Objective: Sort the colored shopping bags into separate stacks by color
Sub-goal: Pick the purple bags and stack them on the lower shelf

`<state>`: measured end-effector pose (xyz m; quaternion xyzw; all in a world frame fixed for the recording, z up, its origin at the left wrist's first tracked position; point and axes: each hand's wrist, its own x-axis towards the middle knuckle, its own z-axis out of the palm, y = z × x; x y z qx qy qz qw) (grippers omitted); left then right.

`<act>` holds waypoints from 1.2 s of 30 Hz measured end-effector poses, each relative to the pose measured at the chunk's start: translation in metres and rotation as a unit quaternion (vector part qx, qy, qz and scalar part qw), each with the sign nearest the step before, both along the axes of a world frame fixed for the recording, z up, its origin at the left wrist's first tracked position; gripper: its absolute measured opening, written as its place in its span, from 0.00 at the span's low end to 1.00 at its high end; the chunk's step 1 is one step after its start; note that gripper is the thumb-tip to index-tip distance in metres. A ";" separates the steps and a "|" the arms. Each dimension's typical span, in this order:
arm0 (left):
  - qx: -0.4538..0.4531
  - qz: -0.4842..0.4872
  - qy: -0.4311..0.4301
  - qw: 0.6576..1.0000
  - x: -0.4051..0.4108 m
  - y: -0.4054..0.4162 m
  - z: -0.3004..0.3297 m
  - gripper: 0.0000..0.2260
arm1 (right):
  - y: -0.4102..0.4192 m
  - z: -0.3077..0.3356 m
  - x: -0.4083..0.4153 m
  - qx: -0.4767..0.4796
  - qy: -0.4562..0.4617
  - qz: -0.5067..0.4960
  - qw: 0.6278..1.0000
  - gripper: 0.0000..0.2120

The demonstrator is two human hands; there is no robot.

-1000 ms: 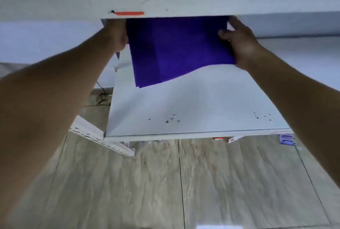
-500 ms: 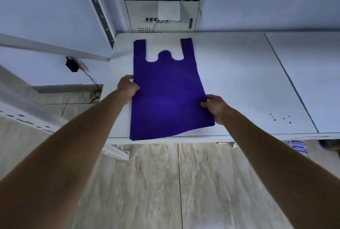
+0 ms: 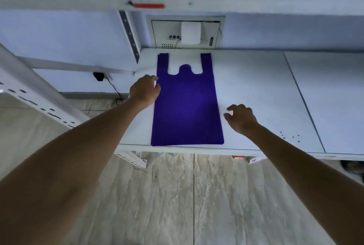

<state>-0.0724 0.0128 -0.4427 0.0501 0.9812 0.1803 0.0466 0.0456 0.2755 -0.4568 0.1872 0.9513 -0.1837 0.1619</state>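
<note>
While the purple shopping bag (image 3: 187,107) lies flat on the white table (image 3: 256,87), handles toward the wall, the left hand (image 3: 144,90) touches its edge and the right hand (image 3: 241,118) hovers beside it, fingers loosely curled, empty. Only 1 color shows; other bags are out of sight.

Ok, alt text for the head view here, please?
A purple bag lies flat on a white shelf, handles away from the person. The left hand touches its left edge; the right hand hovers just right of it, fingers loosely curled, holding nothing.
</note>
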 end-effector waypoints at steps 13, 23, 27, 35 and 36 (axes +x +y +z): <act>-0.115 -0.164 -0.008 0.980 0.118 0.023 0.220 0.19 | 0.000 0.224 0.086 0.080 -0.021 0.120 0.989 0.24; -0.091 -0.169 -0.125 0.973 0.202 -0.005 0.334 0.21 | 0.003 0.365 0.145 0.031 0.032 0.124 0.991 0.21; -0.022 -0.149 -0.078 0.986 0.204 -0.019 0.391 0.18 | -0.005 0.416 0.141 0.037 0.080 0.125 0.988 0.18; -0.010 -0.070 0.045 0.996 0.147 -0.052 0.467 0.16 | -0.032 0.468 0.086 0.003 0.127 0.054 0.990 0.18; -0.008 -0.063 0.054 0.997 0.140 -0.056 0.469 0.16 | -0.036 0.468 0.079 -0.004 0.116 0.051 0.992 0.19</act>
